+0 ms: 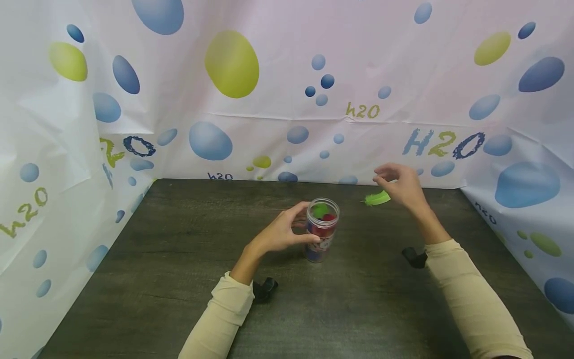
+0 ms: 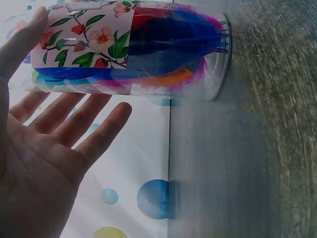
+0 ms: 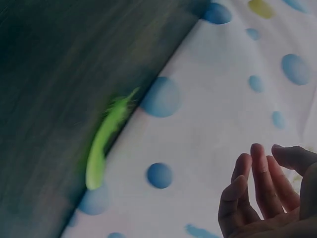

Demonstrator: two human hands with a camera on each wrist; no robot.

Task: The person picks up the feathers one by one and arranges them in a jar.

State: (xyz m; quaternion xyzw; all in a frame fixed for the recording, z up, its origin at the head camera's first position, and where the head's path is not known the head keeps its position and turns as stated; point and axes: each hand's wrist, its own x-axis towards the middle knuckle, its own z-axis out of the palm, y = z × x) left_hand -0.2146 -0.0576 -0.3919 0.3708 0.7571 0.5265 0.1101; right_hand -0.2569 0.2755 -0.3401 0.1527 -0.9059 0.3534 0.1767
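Observation:
A clear plastic jar [image 1: 321, 234] stands upright on the dark table, its top uncovered. Inside it are colourful feathers [image 2: 173, 44], and a floral label [image 2: 84, 34] wraps its side. My left hand [image 1: 282, 232] holds the jar from the left, thumb at the front and fingers behind. Over the table's far right part, my right hand [image 1: 401, 184] is raised with fingers loosely bent and nothing in them. Just below it is a bright green feather [image 1: 377, 199], apart from the fingers in the right wrist view; I cannot tell whether it lies on the table or is in the air.
The dark wood-grain table [image 1: 188, 259] ends at a white sheet [image 1: 269, 99] printed with blue and green drops, which rises behind and at both sides. Black wrist straps [image 1: 264, 290] show at both forearms, beside pale sleeves [image 1: 471, 294].

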